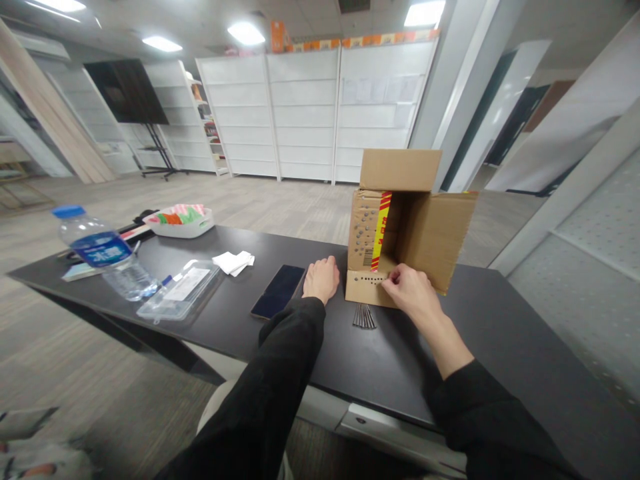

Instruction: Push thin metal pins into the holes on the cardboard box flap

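An open cardboard box [365,290] stands on the dark table, its front flap marked with a row of small dark holes or dots. At the right end of that row my right hand [413,288] touches the flap, thumb and finger pinched together. Anything between those fingertips is too small or hidden to make out. Several thin metal screws or nails [365,317] lie side by side just in front of the box. My left hand [321,279] rests on the table with fingers curled in, between a dark phone [278,291] and the box. Its fingertips are hidden.
To the left are folded white tissues [233,263], a clear plastic case [181,291], a tilted water bottle [103,250] and a white basket [181,223] with colourful packets. The box's side flap [443,237] sticks out to the right. The table's near edge runs under my forearms.
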`<act>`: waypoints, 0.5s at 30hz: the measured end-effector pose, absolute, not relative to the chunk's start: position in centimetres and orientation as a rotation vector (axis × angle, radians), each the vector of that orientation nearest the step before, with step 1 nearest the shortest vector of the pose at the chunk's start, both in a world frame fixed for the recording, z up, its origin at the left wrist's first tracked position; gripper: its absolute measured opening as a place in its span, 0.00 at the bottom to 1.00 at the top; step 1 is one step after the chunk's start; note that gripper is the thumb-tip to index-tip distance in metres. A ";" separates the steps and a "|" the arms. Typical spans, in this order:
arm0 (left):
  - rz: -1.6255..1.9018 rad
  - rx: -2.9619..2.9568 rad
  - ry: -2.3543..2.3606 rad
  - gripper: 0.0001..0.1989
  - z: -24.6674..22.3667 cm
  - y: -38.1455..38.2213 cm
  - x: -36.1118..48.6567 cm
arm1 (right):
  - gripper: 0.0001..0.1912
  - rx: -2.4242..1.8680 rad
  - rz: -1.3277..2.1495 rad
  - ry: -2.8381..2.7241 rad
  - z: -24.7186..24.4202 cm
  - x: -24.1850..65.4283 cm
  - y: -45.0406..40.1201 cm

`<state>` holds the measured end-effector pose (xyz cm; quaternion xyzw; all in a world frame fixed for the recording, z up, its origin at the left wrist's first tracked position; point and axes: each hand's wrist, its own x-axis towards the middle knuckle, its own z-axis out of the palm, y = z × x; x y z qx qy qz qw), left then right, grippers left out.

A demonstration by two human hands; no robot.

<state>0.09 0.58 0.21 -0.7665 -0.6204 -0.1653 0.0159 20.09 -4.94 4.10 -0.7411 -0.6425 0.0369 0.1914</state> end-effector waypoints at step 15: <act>-0.535 -2.382 -1.895 0.11 0.1 0.6 0.0 | 0.05 -1.981 0.092 -1.823 4.2 20.2 -5.0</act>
